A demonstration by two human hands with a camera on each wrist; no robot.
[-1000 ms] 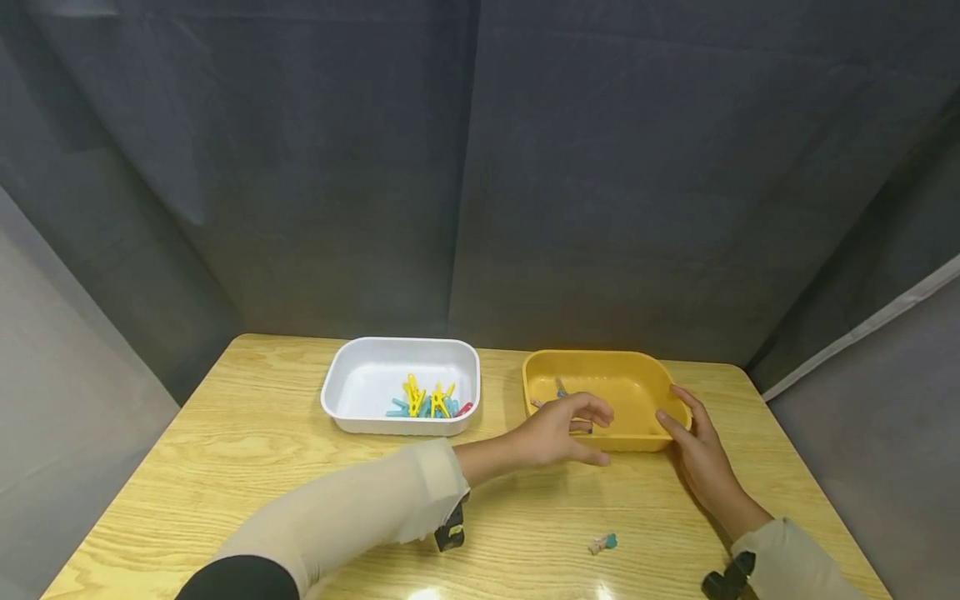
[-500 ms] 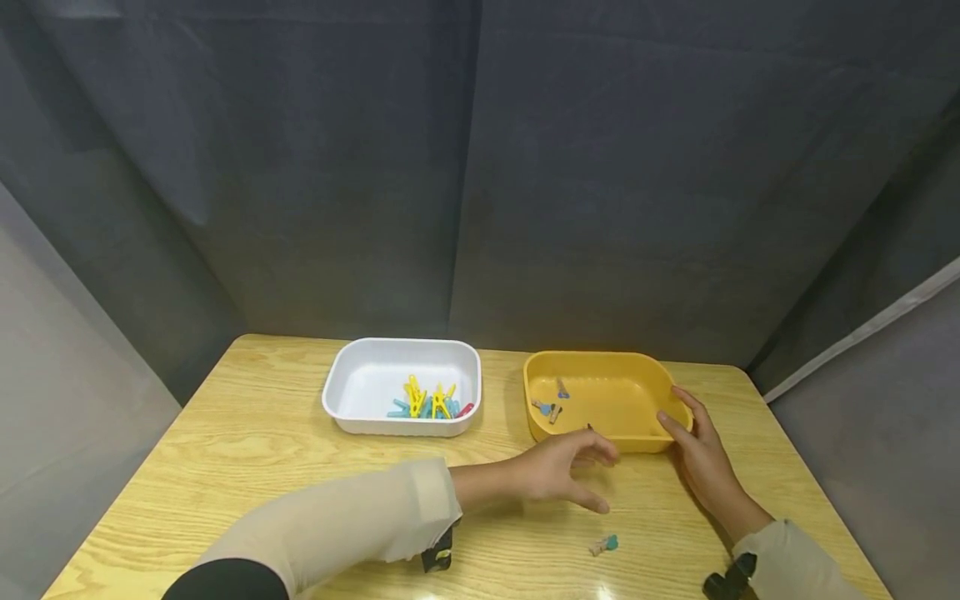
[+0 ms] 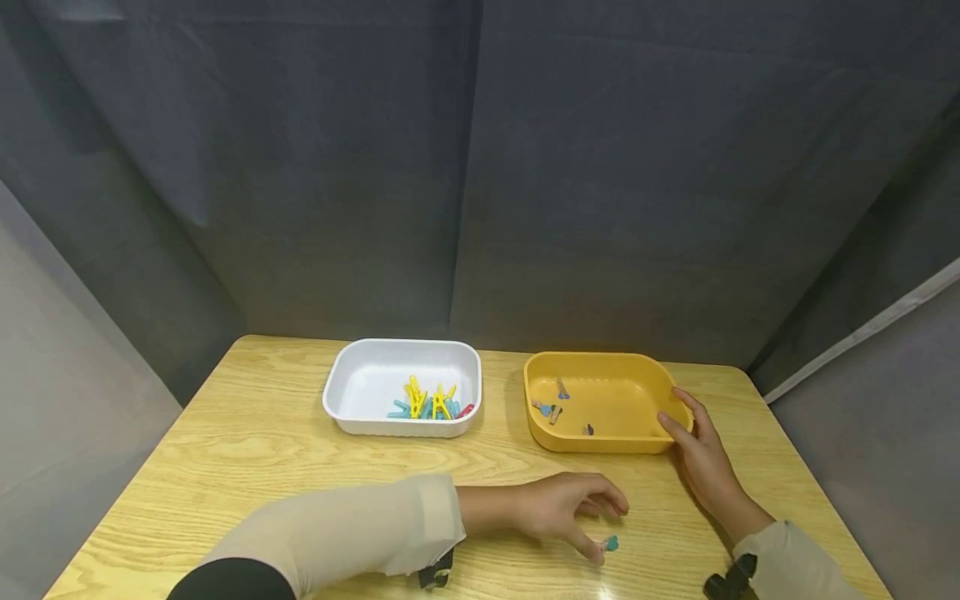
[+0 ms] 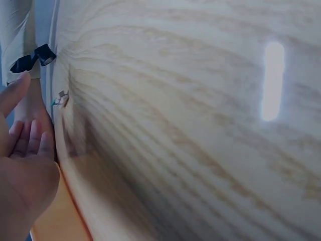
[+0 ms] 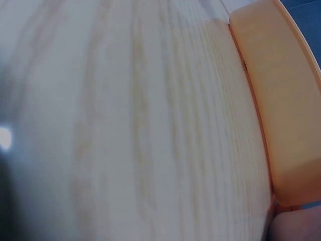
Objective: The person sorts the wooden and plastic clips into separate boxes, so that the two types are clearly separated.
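Observation:
On the table, in the head view, lies a small wooden clothespin (image 3: 612, 543) with a teal end; the thumb partly covers it. My left hand (image 3: 566, 508) hovers there, fingers and thumb apart, thumb tip at the clothespin; I cannot tell whether they touch. The left wrist view shows the clothespin (image 4: 61, 98) beyond that hand's fingers (image 4: 32, 138). My right hand (image 3: 705, 462) grips the right end of the yellow tray (image 3: 611, 444), thumb over the rim. Several small decorated clothespins (image 3: 555, 413) lie in the tray's left part. The right wrist view shows the tray's outer wall (image 5: 276, 95).
Left of the yellow tray stands a white tray (image 3: 360, 423) with several yellow, teal and red plastic clothespins (image 3: 427, 402). Both trays sit near the back of the wooden table (image 3: 247, 433), before a dark grey curtain (image 3: 585, 183).
My left hand has come from above the yellow tray toward the front of the table, down to the teal-ended clothespin. My right hand and both trays have stayed in place.

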